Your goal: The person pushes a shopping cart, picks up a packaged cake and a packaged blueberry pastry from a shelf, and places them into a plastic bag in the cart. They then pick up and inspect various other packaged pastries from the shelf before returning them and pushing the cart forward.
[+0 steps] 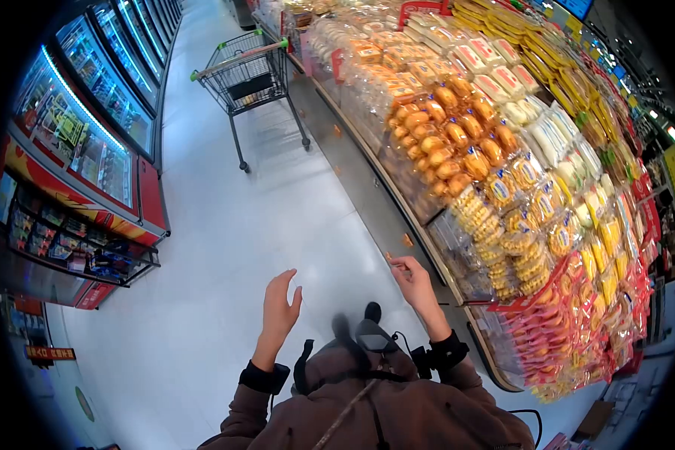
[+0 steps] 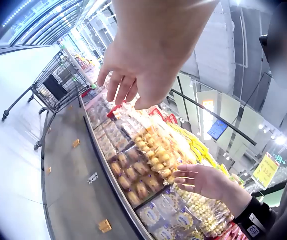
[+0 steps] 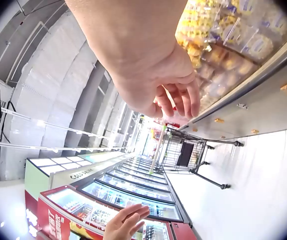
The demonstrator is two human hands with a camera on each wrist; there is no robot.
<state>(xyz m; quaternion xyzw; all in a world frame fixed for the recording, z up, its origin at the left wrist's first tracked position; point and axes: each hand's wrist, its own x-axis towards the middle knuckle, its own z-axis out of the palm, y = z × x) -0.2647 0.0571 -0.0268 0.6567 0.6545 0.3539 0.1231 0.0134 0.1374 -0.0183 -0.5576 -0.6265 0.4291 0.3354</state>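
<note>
The left hand (image 1: 280, 311) is raised over the floor in front of the body, fingers loosely extended, holding nothing. Near the edge of the bakery display, the right hand (image 1: 417, 291) hangs in the air with its fingers relaxed and bent a little, also without an object. Packaged round buns (image 1: 469, 127) and bagged pastries (image 1: 547, 210) lie piled on the display to the right. In the left wrist view, the left hand (image 2: 143, 65) shows slightly bent fingers. The right wrist view shows the right hand (image 3: 158, 80) with loosely curved, empty fingers.
A shopping cart (image 1: 251, 75) with green corners stands ahead on the white floor (image 1: 277, 195), beside the display. Glass-door refrigerators (image 1: 90, 112) line the left side, with a low rack (image 1: 67, 240) of small goods in front. The display's long edge (image 1: 397, 202) runs along the right.
</note>
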